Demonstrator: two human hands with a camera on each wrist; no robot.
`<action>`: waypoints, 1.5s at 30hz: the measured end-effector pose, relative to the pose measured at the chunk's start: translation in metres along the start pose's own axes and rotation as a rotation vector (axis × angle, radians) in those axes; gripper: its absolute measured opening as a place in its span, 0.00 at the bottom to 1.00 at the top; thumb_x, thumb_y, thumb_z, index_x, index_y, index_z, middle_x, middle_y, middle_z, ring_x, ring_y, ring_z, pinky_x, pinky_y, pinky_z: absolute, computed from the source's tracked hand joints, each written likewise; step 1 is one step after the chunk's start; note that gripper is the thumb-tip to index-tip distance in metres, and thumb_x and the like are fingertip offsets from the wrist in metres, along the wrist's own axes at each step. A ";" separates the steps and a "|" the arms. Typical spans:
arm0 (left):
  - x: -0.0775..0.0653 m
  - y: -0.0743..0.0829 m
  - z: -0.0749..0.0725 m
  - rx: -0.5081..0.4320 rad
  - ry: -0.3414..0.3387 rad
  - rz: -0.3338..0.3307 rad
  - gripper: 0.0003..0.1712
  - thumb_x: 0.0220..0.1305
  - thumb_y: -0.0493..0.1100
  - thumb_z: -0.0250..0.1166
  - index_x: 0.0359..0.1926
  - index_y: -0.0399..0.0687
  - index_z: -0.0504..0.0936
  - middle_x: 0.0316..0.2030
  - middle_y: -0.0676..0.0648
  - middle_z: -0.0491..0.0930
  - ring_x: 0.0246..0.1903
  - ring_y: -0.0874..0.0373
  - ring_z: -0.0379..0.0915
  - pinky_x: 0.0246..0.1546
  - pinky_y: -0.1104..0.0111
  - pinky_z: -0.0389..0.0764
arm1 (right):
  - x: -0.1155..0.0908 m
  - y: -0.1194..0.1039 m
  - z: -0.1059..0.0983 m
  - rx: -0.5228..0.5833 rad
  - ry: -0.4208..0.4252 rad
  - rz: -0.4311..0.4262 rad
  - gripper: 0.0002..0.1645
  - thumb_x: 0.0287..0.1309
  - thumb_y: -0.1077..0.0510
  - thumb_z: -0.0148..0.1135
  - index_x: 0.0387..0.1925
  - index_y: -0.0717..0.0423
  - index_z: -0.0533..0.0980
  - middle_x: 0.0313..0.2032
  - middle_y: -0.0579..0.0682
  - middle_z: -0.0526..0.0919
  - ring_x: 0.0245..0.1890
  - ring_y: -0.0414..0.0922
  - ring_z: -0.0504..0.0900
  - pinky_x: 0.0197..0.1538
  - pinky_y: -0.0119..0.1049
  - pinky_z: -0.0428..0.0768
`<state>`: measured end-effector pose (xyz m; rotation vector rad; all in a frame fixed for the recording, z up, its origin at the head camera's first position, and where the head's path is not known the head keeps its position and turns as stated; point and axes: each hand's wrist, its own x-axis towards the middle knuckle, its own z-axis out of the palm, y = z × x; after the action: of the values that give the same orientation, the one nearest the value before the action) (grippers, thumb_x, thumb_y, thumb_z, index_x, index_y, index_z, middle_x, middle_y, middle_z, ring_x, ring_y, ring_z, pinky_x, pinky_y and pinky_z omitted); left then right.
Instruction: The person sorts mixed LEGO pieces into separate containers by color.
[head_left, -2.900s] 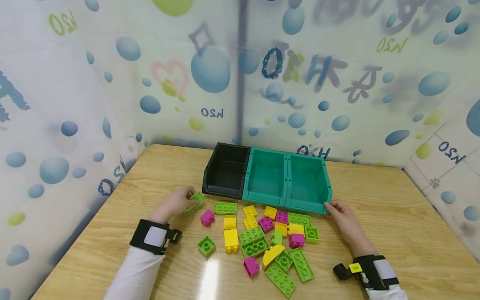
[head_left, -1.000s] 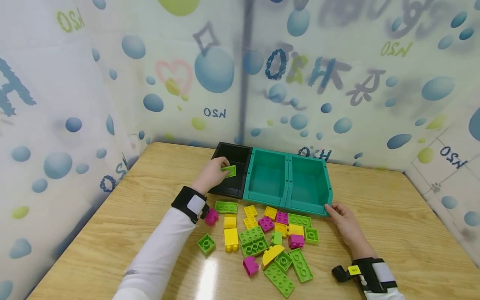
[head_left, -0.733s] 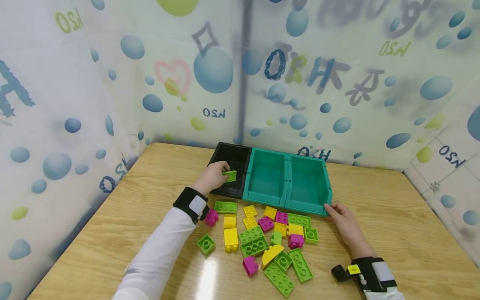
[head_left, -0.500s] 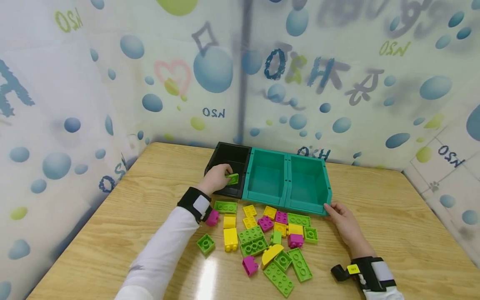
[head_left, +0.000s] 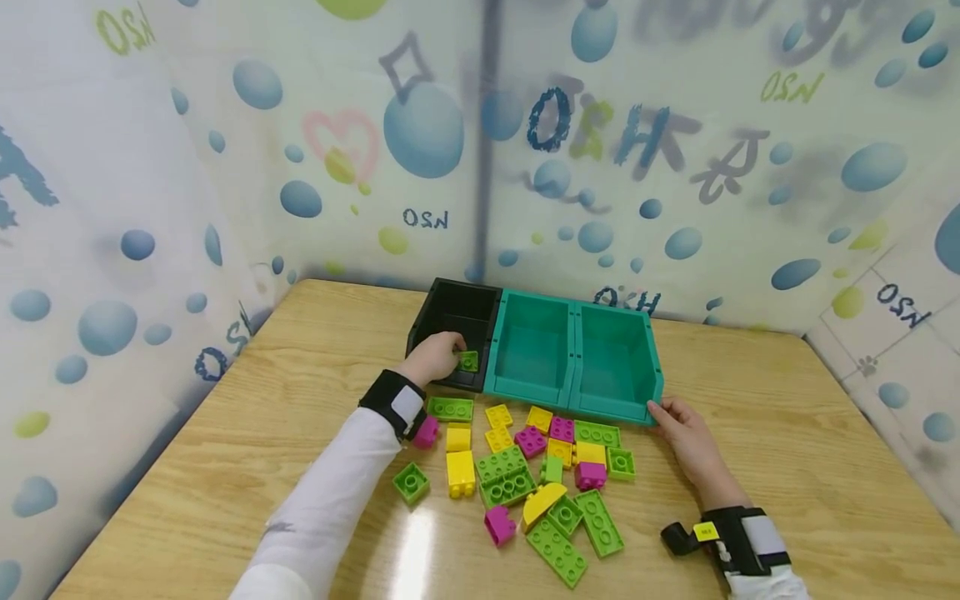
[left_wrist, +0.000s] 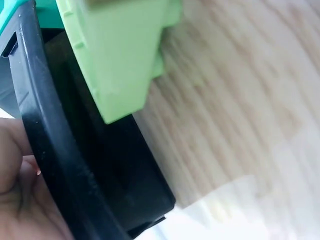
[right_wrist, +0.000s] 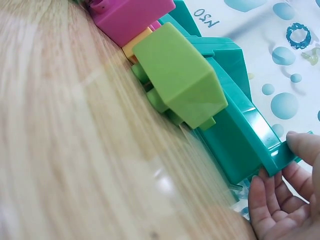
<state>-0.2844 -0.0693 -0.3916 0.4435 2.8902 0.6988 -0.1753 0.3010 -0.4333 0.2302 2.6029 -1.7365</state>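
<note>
My left hand [head_left: 435,357] reaches into the black bin [head_left: 420,321] and holds a green toy building brick [head_left: 468,361] by its left end, low inside the front of the bin. The fingers cover part of that brick; its hollow underside shows. In the left wrist view, the bin's dark rim [left_wrist: 55,130] hides most of the hand. My right hand [head_left: 684,429] pinches the front right corner of the teal bin [head_left: 615,408]; the right wrist view shows the thumb above its rim [right_wrist: 260,127] and the other fingers curled below.
A second teal bin [head_left: 525,392] joins the black one to the right one. In front lie several green, yellow and pink bricks, among them a long green one [head_left: 555,554], a yellow one [head_left: 461,475] and a pink one [head_left: 500,525]. A patterned sheet [head_left: 420,133] stands behind the wooden table [head_left: 750,375].
My left hand has carried the green brick from the table left of the pile into the black bin, then lowered and turned it there. The right hand has stayed at the teal corner.
</note>
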 end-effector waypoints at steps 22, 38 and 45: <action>-0.003 0.005 -0.006 -0.043 -0.006 -0.038 0.21 0.70 0.44 0.52 0.58 0.36 0.71 0.54 0.38 0.76 0.49 0.48 0.74 0.54 0.57 0.74 | 0.002 0.000 -0.001 0.043 -0.008 -0.010 0.19 0.70 0.49 0.48 0.43 0.64 0.70 0.32 0.34 0.72 0.35 0.29 0.71 0.40 0.24 0.74; -0.042 0.002 -0.020 -0.151 0.074 0.094 0.21 0.70 0.42 0.54 0.58 0.34 0.71 0.56 0.36 0.74 0.55 0.44 0.72 0.56 0.54 0.72 | 0.001 0.002 -0.001 0.046 -0.008 -0.035 0.19 0.70 0.49 0.48 0.42 0.64 0.70 0.31 0.34 0.72 0.35 0.30 0.71 0.40 0.24 0.74; -0.063 -0.002 -0.019 -0.153 0.081 0.109 0.20 0.68 0.41 0.57 0.57 0.35 0.73 0.54 0.36 0.75 0.53 0.43 0.72 0.54 0.53 0.73 | 0.001 0.001 0.000 0.045 -0.014 -0.011 0.19 0.70 0.50 0.47 0.43 0.64 0.70 0.32 0.35 0.72 0.35 0.30 0.71 0.41 0.24 0.74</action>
<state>-0.2287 -0.0986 -0.3717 0.5684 2.8761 0.9677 -0.1757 0.3016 -0.4342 0.2044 2.5623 -1.7948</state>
